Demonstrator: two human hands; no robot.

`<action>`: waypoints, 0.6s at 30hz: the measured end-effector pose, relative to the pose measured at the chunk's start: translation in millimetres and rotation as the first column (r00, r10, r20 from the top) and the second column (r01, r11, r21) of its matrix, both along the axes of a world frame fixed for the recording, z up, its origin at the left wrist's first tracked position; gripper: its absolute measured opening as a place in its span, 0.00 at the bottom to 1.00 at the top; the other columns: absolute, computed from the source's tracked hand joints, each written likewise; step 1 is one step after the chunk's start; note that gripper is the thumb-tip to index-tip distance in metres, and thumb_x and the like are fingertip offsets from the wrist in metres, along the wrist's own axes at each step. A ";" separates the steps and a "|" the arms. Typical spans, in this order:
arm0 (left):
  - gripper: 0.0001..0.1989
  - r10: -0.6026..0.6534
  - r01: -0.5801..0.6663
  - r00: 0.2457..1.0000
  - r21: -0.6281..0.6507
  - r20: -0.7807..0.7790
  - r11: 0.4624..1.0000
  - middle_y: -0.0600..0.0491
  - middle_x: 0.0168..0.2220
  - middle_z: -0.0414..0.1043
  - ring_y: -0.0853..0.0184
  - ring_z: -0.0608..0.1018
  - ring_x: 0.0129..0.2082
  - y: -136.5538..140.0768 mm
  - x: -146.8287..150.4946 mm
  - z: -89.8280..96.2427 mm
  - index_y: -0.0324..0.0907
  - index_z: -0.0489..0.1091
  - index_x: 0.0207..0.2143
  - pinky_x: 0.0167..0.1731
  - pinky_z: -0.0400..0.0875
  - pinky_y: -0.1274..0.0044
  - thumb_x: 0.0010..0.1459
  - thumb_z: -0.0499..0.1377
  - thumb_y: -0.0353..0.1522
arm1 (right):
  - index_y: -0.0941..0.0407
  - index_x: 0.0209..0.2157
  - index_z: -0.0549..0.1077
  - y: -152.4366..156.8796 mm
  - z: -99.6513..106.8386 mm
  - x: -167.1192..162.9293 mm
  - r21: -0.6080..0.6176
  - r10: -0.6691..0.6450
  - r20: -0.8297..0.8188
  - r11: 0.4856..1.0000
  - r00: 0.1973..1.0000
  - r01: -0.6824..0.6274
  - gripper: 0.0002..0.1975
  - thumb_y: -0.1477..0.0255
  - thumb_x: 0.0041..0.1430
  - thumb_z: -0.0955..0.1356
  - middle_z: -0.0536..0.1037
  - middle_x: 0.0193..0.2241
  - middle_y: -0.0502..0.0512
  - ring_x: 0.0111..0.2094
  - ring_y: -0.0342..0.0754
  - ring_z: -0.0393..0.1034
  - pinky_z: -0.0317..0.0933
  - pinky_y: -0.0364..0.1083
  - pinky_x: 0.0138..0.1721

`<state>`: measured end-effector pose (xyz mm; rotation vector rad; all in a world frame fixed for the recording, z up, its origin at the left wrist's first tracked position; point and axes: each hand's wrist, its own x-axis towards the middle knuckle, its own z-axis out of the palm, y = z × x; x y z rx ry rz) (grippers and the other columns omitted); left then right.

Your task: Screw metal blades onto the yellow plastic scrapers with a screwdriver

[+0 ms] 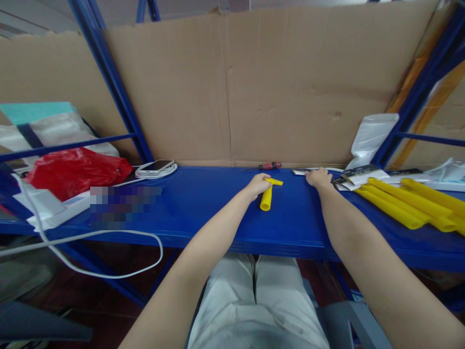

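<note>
My left hand (259,186) is closed on the upper end of a yellow T-shaped piece at the middle of the blue table (203,203). The piece has a hollow yellow tube (266,199), its round open end toward me, and a thin yellow crosspiece (276,182) at the top. Farther right, my right hand (319,178) reaches to the back of the table, palm down with fingers apart. Its fingertips rest beside a small flat black-and-white item (299,171). Whether they touch it I cannot tell. A red-handled screwdriver (270,166) lies between the hands, near the back.
Several yellow tubes (410,201) lie at the right beside black-and-white printed cards (364,175). A white pouch (372,138) leans on a blue post. To the left are a phone (159,166) on a coiled white cable, a red plastic bag (78,172) and a looping white cord (109,277).
</note>
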<state>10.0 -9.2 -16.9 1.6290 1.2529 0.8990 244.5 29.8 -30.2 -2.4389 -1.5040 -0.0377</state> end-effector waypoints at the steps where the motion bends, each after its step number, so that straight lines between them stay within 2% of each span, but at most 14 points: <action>1: 0.23 0.001 -0.001 1.000 0.003 0.001 1.000 0.44 0.49 0.74 0.63 0.77 0.44 0.4 -0.2 -0.3 0.37 0.70 0.51 0.37 0.72 0.78 0.52 0.57 0.18 | 0.66 0.59 0.67 -0.5 0.0 0.2 0.018 -0.015 -0.014 1.000 1.000 0.015 0.27 0.63 0.67 0.56 0.60 0.62 0.77 0.65 0.65 0.51 0.49 0.62 0.61; 5: 0.23 -0.004 0.004 1.000 0.000 0.013 1.000 0.44 0.48 0.75 0.63 0.77 0.43 1.4 -0.8 -0.4 0.37 0.71 0.50 0.38 0.72 0.78 0.50 0.58 0.19 | 0.66 0.60 0.64 0.3 -2.1 3.7 0.066 -0.076 -0.111 0.994 0.991 0.084 0.28 0.63 0.63 0.62 0.65 0.58 0.77 0.61 0.63 0.58 0.54 0.59 0.59; 10: 0.23 -0.002 0.002 1.000 0.000 0.020 1.000 0.44 0.46 0.75 0.64 0.78 0.41 0.4 -0.6 0.8 0.37 0.71 0.50 0.38 0.73 0.78 0.49 0.59 0.19 | 0.67 0.59 0.62 0.5 -2.6 2.4 0.161 -0.133 -0.168 0.974 0.977 0.161 0.28 0.69 0.60 0.66 0.66 0.57 0.78 0.60 0.63 0.59 0.56 0.57 0.57; 15: 0.23 -0.009 0.009 1.000 -0.005 0.019 1.000 0.44 0.46 0.75 0.64 0.78 0.42 -0.4 -0.6 1.2 0.36 0.71 0.50 0.38 0.73 0.77 0.50 0.57 0.18 | 0.66 0.59 0.63 0.4 2.5 4.8 0.161 -0.178 -0.253 0.961 0.951 0.223 0.35 0.64 0.54 0.72 0.66 0.57 0.77 0.60 0.63 0.60 0.59 0.55 0.57; 18: 0.23 -0.015 0.015 1.000 -0.009 0.020 1.000 0.43 0.47 0.75 0.63 0.78 0.41 -0.6 -1.0 1.7 0.36 0.71 0.50 0.39 0.73 0.77 0.50 0.57 0.17 | 0.65 0.58 0.66 6.5 1.8 12.8 0.152 -0.161 -0.284 0.966 0.945 0.210 0.37 0.62 0.50 0.74 0.68 0.56 0.74 0.58 0.62 0.64 0.62 0.54 0.54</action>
